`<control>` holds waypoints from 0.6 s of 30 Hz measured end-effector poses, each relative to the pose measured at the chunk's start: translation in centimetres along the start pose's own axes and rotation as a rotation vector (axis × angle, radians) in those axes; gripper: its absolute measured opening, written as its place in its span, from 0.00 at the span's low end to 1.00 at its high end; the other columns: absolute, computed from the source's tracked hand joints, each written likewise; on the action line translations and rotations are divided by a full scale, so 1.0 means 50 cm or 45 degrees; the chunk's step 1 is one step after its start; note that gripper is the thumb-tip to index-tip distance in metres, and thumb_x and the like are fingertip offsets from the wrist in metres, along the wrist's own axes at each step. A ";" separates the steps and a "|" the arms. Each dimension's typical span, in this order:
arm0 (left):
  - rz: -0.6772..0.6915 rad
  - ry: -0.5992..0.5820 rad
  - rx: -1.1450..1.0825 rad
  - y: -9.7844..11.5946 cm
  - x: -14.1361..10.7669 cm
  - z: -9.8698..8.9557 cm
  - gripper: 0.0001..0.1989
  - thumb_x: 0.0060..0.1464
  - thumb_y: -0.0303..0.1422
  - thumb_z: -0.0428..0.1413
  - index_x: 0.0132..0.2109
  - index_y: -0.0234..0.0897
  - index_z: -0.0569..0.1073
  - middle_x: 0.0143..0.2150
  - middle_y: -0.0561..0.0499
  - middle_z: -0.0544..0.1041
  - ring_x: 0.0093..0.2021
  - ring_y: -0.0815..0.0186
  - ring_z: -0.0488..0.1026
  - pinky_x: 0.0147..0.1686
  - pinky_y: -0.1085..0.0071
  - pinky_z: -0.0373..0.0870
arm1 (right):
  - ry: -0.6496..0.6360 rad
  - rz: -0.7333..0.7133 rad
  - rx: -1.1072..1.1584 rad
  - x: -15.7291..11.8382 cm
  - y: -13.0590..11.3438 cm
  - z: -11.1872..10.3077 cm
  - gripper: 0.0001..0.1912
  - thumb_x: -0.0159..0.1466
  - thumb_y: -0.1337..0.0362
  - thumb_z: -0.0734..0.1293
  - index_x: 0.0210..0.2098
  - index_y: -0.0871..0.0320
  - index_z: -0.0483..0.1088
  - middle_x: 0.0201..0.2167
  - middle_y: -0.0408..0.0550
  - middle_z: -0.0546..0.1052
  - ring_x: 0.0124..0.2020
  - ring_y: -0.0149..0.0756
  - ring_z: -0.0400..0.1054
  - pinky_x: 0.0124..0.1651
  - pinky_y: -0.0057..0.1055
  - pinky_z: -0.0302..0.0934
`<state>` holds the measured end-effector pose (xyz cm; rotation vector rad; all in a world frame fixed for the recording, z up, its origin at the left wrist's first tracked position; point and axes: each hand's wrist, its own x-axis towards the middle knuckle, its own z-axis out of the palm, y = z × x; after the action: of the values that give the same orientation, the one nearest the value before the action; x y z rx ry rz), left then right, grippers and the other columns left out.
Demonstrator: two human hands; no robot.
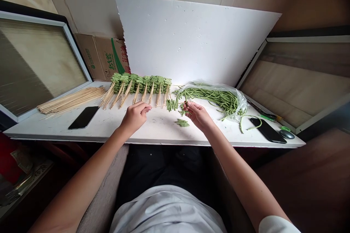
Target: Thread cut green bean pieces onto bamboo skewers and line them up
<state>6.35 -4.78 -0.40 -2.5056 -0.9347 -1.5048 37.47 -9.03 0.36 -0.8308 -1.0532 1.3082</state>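
Note:
My left hand (136, 116) is closed, thumb and fingers pinched round the blunt end of a thin bamboo skewer. Several short green bean pieces (172, 105) are threaded side by side on that skewer, above the table. At its other end, my right hand (197, 114) pinches what looks like a green bean against the tip; the fingers partly hide it. Below and between the hands lies a small pile of cut bean pieces (182, 122). Behind them, finished bean skewers (144, 84) are stacked in a row, their bare sticks pointing towards me.
Loose bamboo skewers (71, 100) lie at the left beside a phone (84, 117). Long green beans (213, 96) spill from a clear plastic bag (240, 102) at the right. Another dark phone (268, 130) lies near the right edge. A white board (197, 40) stands behind.

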 end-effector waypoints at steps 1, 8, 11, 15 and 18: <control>0.005 0.000 0.001 0.000 0.000 0.000 0.12 0.65 0.22 0.52 0.40 0.36 0.80 0.38 0.47 0.84 0.37 0.63 0.81 0.38 0.69 0.76 | -0.010 0.007 0.010 0.000 0.000 0.001 0.17 0.58 0.48 0.81 0.39 0.52 0.83 0.40 0.46 0.80 0.39 0.34 0.70 0.39 0.30 0.66; 0.052 0.024 0.017 0.003 0.002 -0.002 0.14 0.63 0.20 0.51 0.39 0.36 0.79 0.36 0.48 0.83 0.37 0.64 0.81 0.37 0.71 0.76 | 0.017 0.005 0.019 -0.004 -0.003 0.011 0.16 0.57 0.49 0.82 0.38 0.51 0.83 0.40 0.46 0.80 0.40 0.35 0.71 0.39 0.30 0.67; 0.058 0.026 0.012 0.004 0.002 -0.002 0.15 0.61 0.18 0.50 0.39 0.36 0.79 0.37 0.48 0.83 0.37 0.64 0.81 0.37 0.71 0.76 | 0.038 -0.009 0.029 -0.004 0.000 0.013 0.18 0.55 0.49 0.83 0.38 0.52 0.82 0.39 0.46 0.80 0.39 0.35 0.71 0.39 0.30 0.67; 0.063 0.039 0.029 0.004 0.003 -0.003 0.14 0.60 0.17 0.51 0.39 0.36 0.79 0.35 0.48 0.83 0.36 0.64 0.81 0.37 0.71 0.75 | 0.060 -0.017 0.039 -0.003 0.003 0.014 0.17 0.54 0.50 0.83 0.36 0.52 0.82 0.37 0.45 0.80 0.37 0.34 0.71 0.38 0.31 0.67; 0.059 0.040 0.035 0.004 0.003 -0.003 0.15 0.59 0.17 0.51 0.38 0.36 0.80 0.35 0.48 0.83 0.36 0.64 0.81 0.37 0.71 0.76 | 0.078 -0.013 0.050 -0.004 0.004 0.015 0.16 0.53 0.51 0.84 0.35 0.52 0.82 0.36 0.45 0.80 0.36 0.33 0.70 0.37 0.30 0.66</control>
<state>6.41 -4.92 -0.14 -2.4599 -0.8800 -1.5024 36.72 -9.25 0.39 -0.8296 -0.9792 1.2829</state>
